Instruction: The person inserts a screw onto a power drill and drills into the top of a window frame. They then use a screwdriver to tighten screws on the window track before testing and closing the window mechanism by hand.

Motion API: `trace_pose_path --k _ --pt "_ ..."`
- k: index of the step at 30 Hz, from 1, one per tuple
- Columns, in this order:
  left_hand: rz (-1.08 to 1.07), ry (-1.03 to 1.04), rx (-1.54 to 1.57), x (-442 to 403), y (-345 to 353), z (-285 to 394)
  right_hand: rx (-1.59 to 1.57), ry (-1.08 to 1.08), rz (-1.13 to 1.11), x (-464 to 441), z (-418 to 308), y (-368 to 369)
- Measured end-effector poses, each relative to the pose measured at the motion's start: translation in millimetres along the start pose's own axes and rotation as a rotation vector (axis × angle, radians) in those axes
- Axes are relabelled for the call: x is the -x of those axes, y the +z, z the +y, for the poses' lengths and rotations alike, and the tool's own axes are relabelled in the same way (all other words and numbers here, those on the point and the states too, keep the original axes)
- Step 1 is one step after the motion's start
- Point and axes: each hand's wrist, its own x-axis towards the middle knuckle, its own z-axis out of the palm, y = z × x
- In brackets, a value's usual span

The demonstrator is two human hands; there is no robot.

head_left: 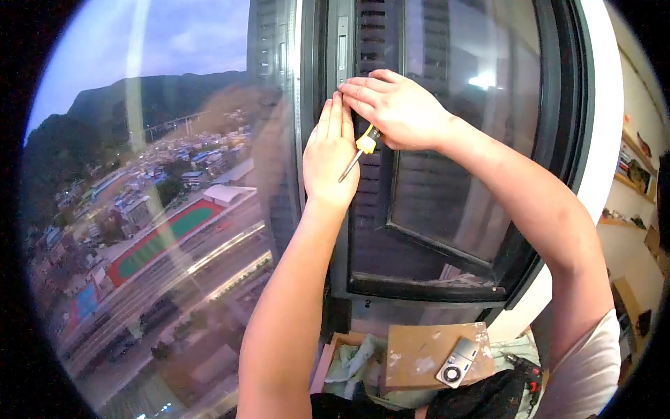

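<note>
My left hand lies against the dark upright window frame, fingers stretched upward and close together. At its fingertips, the fingers of my right hand reach over to the same upright. A screwdriver with a yellow and black handle is tucked in my right palm, its metal shaft slanting down to the left past my left hand. Whatever lies under the fingertips is hidden. A long metal plate is set in the frame just above both hands.
Right of the hands stands a dark-framed glass sash. Below are a cardboard box with a silver device on top, and a power drill. Shelves line the far right wall. Through the left glass, a sports field shows far below.
</note>
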Motion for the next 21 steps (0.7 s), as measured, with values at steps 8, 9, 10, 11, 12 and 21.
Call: trace_pose_path --k 8,9,10,11,12,21 --pt "0.161 -0.074 0.166 5 9 10 0.207 0.049 -0.053 -9 -14 14" --pt "0.183 -0.08 0.208 6 10 10 0.22 0.056 -0.071 -11 -16 13" --pt "0.205 -0.081 0.249 6 10 9 0.235 0.066 -0.087 -13 -16 13" --pt "0.206 -0.083 0.248 5 11 9 0.235 0.064 -0.086 -15 -15 15" --pt "0.223 -0.128 0.338 4 11 10 0.198 0.084 -0.105 -15 -13 16" --pt "0.128 -0.054 0.165 5 2 9 0.111 0.063 -0.058 -17 27 -3"
